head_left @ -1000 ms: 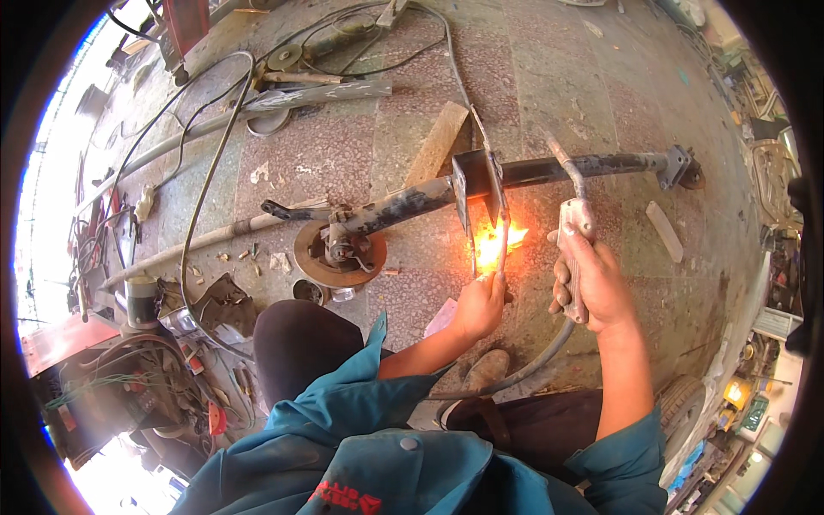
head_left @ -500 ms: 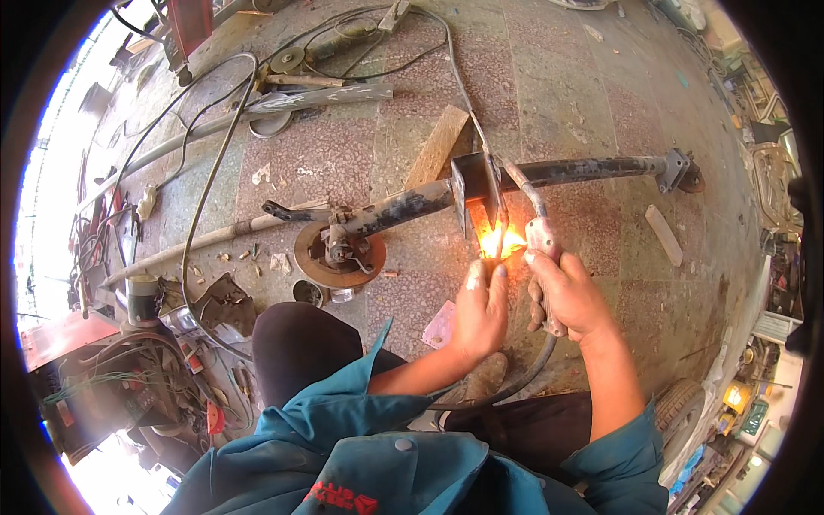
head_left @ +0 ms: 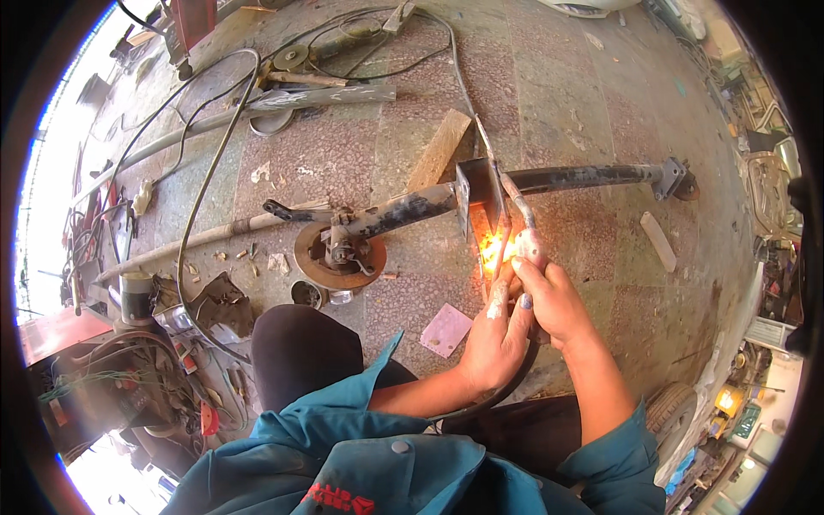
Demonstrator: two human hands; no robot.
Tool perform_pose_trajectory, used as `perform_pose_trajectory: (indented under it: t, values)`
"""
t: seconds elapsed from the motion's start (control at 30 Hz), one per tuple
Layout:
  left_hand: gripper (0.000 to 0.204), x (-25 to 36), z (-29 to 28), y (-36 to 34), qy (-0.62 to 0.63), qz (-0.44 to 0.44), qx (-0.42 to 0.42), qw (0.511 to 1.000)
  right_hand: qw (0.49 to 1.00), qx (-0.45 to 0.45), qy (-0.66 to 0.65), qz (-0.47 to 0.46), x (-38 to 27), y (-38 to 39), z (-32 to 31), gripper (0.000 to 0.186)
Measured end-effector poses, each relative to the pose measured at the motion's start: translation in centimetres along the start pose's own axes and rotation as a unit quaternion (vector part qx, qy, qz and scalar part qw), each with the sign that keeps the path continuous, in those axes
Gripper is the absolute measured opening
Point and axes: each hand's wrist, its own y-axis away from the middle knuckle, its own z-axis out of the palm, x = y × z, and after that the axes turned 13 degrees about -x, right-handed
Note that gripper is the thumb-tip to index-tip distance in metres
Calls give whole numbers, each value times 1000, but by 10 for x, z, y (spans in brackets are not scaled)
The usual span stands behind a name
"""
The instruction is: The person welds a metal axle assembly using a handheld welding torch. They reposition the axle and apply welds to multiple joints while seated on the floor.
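A black metal axle tube (head_left: 592,174) lies across the floor ahead of me, with an open-ended steel bracket (head_left: 470,193) around its middle. My right hand (head_left: 558,302) is closed round the pinkish handle of a welding holder (head_left: 531,246), whose worn metal neck slants up to the left over the tube. A thick dark cable leads back from its lower end. Against it, my left hand (head_left: 498,341) has its fingers pressed together; what they grip, if anything, is hidden. A bright orange-yellow glow (head_left: 495,251) burns between the bracket and my fingertips, washing out detail there.
A rusty brake disc (head_left: 315,273) sits at the axle's left end. Wood pieces (head_left: 439,150), a pink plate (head_left: 445,330), a small tin (head_left: 306,294) and looping cables (head_left: 209,172) lie about. An angle grinder (head_left: 292,58) rests farther back. At lower left stands machinery (head_left: 137,378).
My right hand and the holder's handle have shifted slightly left. My left hand has moved right and down, up against the right hand. The glow persists by the bracket.
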Motion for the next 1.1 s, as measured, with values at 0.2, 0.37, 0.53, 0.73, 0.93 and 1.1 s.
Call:
perform_pose_trajectory:
  t: [0.2,0.37,0.53,0.73,0.93,1.1]
  values:
    - [66,-1,10,16,37,25,-6,999,999,14,-46,-6,-4,4,13,41]
    - [68,3,5,21,1,3,-3,1000,992,13,-116,-42,-9,6,24,39]
    - [66,13,0,23,124,-48,14,991,996,-27,-88,-12,-14,6,21,30]
    - [62,3,-7,21,156,-5,40,987,998,-19,-56,-4,-23,0,38,31]
    - [61,21,-9,21,170,-36,50,984,999,-10,-11,-30,-19,-3,39,35]
    - [57,17,-12,20,136,-40,57,988,1000,-10,-8,-27,-19,-6,39,36]
